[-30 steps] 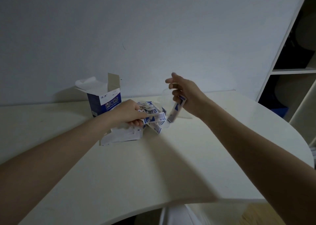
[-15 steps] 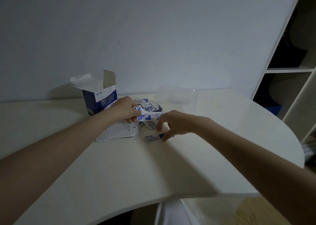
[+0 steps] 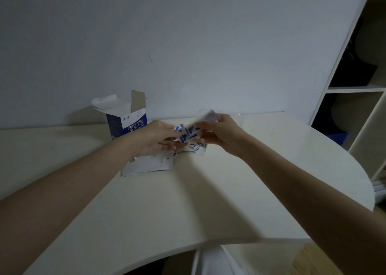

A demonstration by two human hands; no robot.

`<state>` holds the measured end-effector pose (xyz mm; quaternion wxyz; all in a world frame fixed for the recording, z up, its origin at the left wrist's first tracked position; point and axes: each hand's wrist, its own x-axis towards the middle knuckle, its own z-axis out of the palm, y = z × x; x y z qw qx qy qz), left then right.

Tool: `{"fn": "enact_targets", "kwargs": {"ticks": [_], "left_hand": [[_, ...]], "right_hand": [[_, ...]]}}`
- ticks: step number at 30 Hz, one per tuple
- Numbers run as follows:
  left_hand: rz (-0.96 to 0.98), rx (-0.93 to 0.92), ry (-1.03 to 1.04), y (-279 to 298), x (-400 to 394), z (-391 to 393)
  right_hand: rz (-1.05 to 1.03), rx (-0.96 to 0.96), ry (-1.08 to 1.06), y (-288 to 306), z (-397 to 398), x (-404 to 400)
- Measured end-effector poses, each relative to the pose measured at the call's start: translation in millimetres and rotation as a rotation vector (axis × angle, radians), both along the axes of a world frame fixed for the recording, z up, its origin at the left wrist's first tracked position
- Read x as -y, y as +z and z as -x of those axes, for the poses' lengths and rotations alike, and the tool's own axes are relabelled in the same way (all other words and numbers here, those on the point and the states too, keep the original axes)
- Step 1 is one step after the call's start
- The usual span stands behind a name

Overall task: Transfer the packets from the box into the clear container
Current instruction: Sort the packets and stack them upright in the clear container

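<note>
An open blue and white box (image 3: 127, 122) stands at the back of the table, flaps up. My left hand (image 3: 154, 137) grips a bunch of blue and white packets (image 3: 187, 135) just right of the box. My right hand (image 3: 219, 130) holds one packet (image 3: 205, 117), blurred, raised in front of the clear container (image 3: 238, 118), which shows only faintly behind that hand. More loose packets (image 3: 197, 147) lie on the table under both hands.
A folded white paper sheet (image 3: 146, 165) lies on the table below my left hand. The white table (image 3: 188, 201) curves away at the right. A shelf unit (image 3: 359, 90) stands at the right, with a blue item low inside.
My right hand has lifted from the tabletop with a packet and now meets my left hand near the container. My left hand keeps its bunch of packets.
</note>
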<state>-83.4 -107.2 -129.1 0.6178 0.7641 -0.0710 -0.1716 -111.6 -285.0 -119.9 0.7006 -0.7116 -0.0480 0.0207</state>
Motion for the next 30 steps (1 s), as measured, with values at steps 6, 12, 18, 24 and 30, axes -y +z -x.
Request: {"fn": "enact_targets", "kwargs": {"ticks": [6, 12, 18, 24, 30], "left_hand": [[-0.021, 0.013, -0.075, 3.4, 13.1, 3.3], [-0.392, 0.330, -0.174, -3.8, 19.0, -0.5], [-0.875, 0.751, -0.222, -17.6, 27.2, -0.2], [-1.038, 0.859, -0.226, -26.0, 29.2, 5.0], [-0.986, 0.773, -0.297, -27.9, 29.8, 7.4]], "right_hand": [[0.388, 0.048, -0.103, -15.3, 0.0, 2.5], [1.447, 0.515, -0.185, -19.1, 5.5, 0.2], [1.614, 0.497, 0.083, -31.8, 2.8, 3.9], [1.494, 0.334, 0.178, -42.5, -2.0, 14.3], [1.577, 0.314, 0.256, -43.5, 0.3, 9.4]]}}
